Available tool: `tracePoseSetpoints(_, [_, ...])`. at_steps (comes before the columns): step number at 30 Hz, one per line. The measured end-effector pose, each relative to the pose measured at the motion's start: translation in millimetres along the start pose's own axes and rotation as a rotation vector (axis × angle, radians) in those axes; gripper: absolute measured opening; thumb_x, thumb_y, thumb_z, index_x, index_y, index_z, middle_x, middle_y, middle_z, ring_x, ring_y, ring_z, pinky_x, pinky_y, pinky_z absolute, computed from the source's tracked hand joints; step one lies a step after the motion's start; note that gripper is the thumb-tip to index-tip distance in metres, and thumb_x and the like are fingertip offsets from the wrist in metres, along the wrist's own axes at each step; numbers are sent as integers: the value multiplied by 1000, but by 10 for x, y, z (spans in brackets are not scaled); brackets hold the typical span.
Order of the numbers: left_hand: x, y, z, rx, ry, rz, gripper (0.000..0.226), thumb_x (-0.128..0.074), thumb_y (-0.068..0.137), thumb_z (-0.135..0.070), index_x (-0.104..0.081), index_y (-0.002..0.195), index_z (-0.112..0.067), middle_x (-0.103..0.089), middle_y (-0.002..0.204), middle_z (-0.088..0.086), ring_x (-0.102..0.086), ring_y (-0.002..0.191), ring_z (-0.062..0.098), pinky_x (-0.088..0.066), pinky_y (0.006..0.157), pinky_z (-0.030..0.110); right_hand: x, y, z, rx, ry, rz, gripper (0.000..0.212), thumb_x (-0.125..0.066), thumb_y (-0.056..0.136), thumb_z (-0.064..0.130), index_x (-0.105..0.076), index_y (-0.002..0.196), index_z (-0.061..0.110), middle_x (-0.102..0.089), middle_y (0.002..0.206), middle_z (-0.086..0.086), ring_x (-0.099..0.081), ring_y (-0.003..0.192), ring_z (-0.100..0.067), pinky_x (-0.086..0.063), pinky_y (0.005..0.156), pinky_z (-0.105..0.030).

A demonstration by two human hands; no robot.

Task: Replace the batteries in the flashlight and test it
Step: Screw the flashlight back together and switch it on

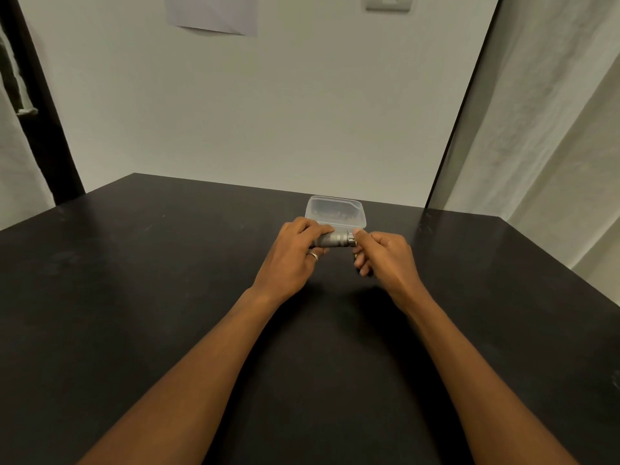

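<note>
A short grey metal flashlight (333, 239) lies sideways above the black table (134, 297), held by its left part in my left hand (295, 253), which wears a ring. My right hand (382, 255) pinches the flashlight's silvery right end between thumb and forefinger. A small dark and yellow thing (356, 260), partly hidden, is tucked under the right hand's lower fingers; I cannot tell what it is. A clear plastic container (335, 211) stands just behind the hands, with small dark items inside.
The table meets a pale wall at the back. A dark post stands at the left, a curtain hangs at the right. A paper sheet (214, 15) and a wall switch (389, 3) are high on the wall.
</note>
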State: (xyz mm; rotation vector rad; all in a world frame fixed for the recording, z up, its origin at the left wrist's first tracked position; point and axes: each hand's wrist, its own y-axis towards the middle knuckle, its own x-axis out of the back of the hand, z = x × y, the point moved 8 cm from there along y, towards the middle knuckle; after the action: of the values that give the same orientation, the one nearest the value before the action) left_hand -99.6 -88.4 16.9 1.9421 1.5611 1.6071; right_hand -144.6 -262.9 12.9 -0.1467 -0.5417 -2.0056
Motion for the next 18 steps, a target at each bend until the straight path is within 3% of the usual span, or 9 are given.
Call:
tracePoseSetpoints(4, [0,0,-26,-9,0,2,41,-69,94,-10,-62,134,-15,-59,125,4,-49,112,17,-37,91,21,26,-11,-6,-17,-57,-64,57,-57,99,53,-71,63,11,-66,50,-1,-55,39,-4,-46,43,-16])
tracePoseSetpoints(7, [11,-3,-30,-8,-1,-4,41,-69,94,-10,-62,134,-15,-59,125,4,-47,111,15,-36,92,21,64,-15,29,20,-148,-123,53,-59,96,57,-71,71,12,-69,56,-2,-60,43,-3,-51,46,-21])
tracePoseSetpoints(11, [-7,-10,-21,-1,17,21,41,-69,94,-10,-63,134,-15,-59,126,4,-49,115,19,-41,95,25,53,-25,81,79,-47,-116,26,-65,98,41,-71,85,20,-72,68,1,-64,51,-3,-46,46,-16])
tracePoseSetpoints(13, [4,-11,-8,12,20,15,40,-69,94,-9,-63,134,-15,-59,125,4,-50,113,19,-43,94,26,43,-22,70,67,28,-72,23,-65,99,36,-74,88,18,-73,71,-2,-64,54,-5,-48,48,-17])
tracePoseSetpoints(18, [51,-14,27,46,9,-12,40,-69,94,-8,-64,133,-14,-59,124,6,-50,112,21,-44,92,27,-40,7,20,-3,163,122,11,-71,95,19,-74,105,15,-77,93,-5,-75,83,-15,-56,61,-22])
